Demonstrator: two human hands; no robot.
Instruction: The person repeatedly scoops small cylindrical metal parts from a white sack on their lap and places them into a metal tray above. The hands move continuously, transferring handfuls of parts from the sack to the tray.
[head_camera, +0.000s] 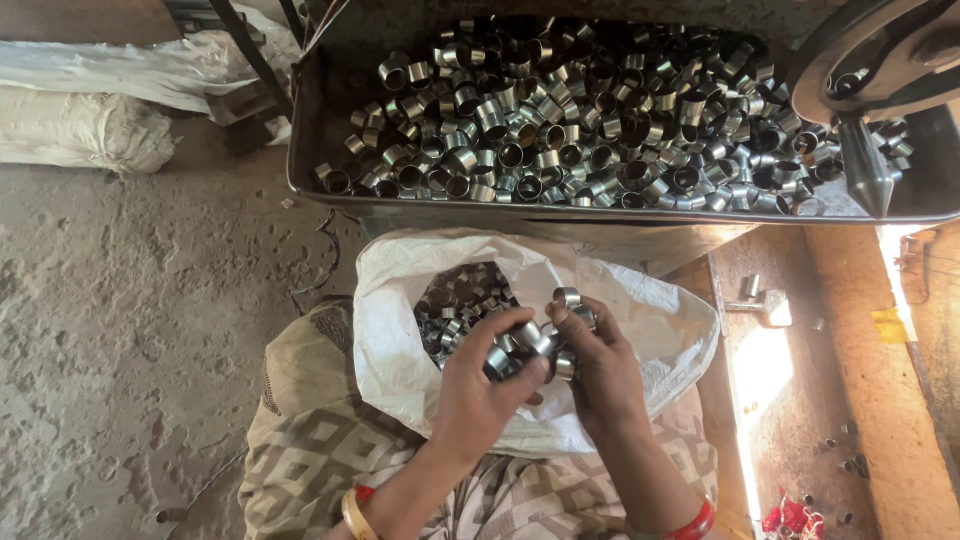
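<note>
My left hand and my right hand meet over an open white woven sack that rests on my lap. Both hands are closed around a bunch of short shiny metal rings, held between them. One ring sits at my right fingertips. More of the same rings fill the sack's mouth just beyond my fingers. A large dark metal tray farther ahead holds a heap of several rings.
A metal wheel with a pointed cone hangs over the tray's right end. A wooden surface with a small metal part lies at right. Dusty concrete floor and a white bundled sack are at left.
</note>
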